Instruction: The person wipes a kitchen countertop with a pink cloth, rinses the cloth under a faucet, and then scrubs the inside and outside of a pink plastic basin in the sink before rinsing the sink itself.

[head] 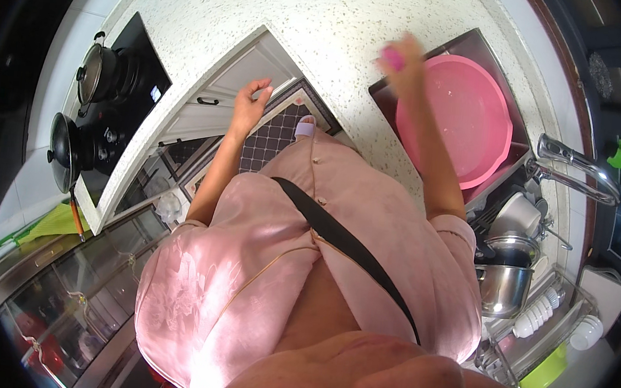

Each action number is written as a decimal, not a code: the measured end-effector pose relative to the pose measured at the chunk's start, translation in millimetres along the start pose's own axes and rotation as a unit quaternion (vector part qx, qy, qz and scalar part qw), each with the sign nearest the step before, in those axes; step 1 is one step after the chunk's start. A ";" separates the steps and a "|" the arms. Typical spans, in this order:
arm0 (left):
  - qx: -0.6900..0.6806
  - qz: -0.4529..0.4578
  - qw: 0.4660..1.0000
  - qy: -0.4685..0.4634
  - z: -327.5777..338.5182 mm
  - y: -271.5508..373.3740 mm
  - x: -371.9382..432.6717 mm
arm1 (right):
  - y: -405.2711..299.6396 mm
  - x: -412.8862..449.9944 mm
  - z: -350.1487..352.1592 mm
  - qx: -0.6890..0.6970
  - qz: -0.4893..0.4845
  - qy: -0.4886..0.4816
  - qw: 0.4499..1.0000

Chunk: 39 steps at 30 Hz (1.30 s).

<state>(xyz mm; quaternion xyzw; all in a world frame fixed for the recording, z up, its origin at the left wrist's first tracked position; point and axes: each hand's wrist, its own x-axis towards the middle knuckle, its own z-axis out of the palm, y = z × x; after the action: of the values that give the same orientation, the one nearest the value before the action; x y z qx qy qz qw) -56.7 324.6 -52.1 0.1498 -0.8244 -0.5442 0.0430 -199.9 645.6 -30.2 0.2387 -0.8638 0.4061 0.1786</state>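
My right hand (405, 63), blurred, grips a bright pink cloth or sponge (393, 58) over the speckled countertop (342, 25), by the left corner of the steel sink (474, 42). A round pink plastic basin (455, 123) sits in the sink, beside my right forearm; what looks like water is in it. My left hand (252, 103) hangs in front of the white cabinet doors, over the floor mat, fingers loosely curled and holding nothing.
A chrome faucet (573, 161) rises at the sink's right. Below it stand a steel pot (504, 291) and a dish rack (547, 336) with white bowls. On the left, a black cooktop (144, 63) carries a lidded pot (97, 73) and a lidded pan (65, 153).
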 end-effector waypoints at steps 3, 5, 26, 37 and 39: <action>0.024 0.025 0.999 0.000 -5.6 -11.5 3.1 | -42.7 -24.2 56.9 0.159 0.037 -0.258 0.952; -0.011 -0.018 1.000 -0.006 -17.3 -14.9 -4.6 | -55.1 -25.6 57.6 -0.052 -0.135 -0.289 0.946; 0.004 -0.116 0.992 0.045 -72.7 -67.6 11.2 | -39.9 70.1 112.1 0.184 -0.087 -0.283 0.937; 0.054 -0.097 0.994 0.000 -78.5 -19.4 66.0 | 184.6 130.3 67.8 -0.416 0.089 -0.071 0.902; 0.073 -0.080 0.994 0.029 -90.9 -30.5 54.7 | 199.2 143.6 26.5 -0.437 0.153 -0.067 0.884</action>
<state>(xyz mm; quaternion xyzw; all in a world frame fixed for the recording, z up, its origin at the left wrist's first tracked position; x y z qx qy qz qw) -81.3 217.2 -48.1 0.2339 -0.8455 -0.4799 0.0126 -432.1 697.1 -96.9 0.0279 -0.9894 -0.0076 0.1423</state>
